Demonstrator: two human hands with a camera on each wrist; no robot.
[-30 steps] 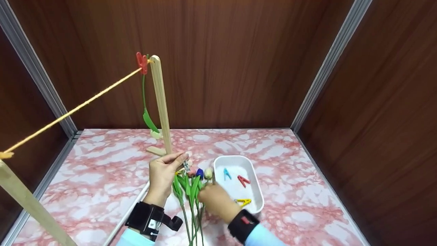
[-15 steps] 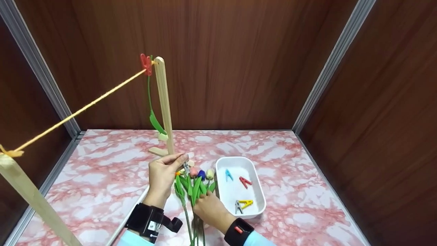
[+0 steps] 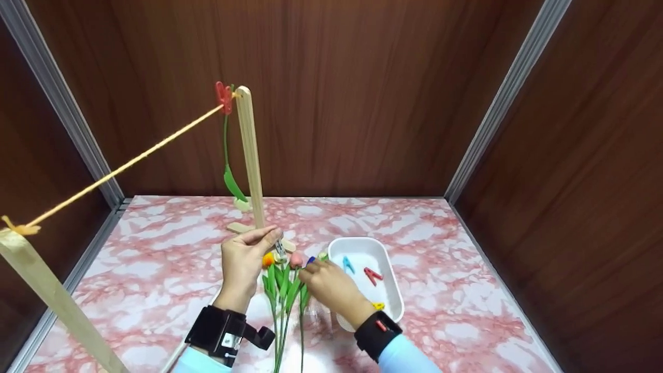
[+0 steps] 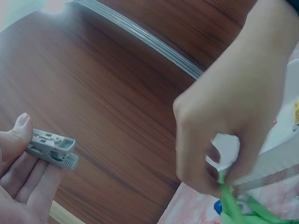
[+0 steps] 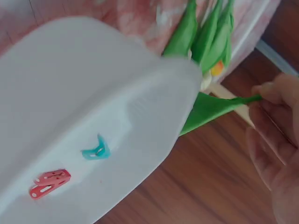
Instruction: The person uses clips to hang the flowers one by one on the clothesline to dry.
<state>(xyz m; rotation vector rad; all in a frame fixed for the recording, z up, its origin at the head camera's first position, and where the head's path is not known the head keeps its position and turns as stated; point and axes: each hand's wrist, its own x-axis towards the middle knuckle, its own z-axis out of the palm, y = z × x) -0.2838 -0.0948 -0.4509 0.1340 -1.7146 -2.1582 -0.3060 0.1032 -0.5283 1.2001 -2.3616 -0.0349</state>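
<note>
My left hand [image 3: 242,264] pinches a grey clothespin [image 4: 55,150] between thumb and fingers, above the flower heads. My right hand [image 3: 334,287] pinches the narrow end of a tulip's green leaf [image 5: 212,112] beside the tray. That tulip's head is mostly hidden in the head view. Several artificial tulips [image 3: 279,290] lie bunched on the table, with orange and pink heads visible. Another tulip [image 3: 234,184] hangs head down from the yellow string [image 3: 129,165], clipped by a red clothespin [image 3: 224,97].
Right of the tulips stands a white tray [image 3: 398,295] holding blue [image 3: 348,264], red [image 3: 373,275] and yellow [image 3: 378,306] clothespins. The string runs between two wooden posts [image 3: 251,155], the nearer one [image 3: 57,300] at the left. Brown panels [image 3: 352,103] enclose the table.
My right hand has moved away from me, from the stems up toward the flower heads. One stem now lies apart from the others. The left hand has shifted slightly left, still holding the grey clothespin.
</note>
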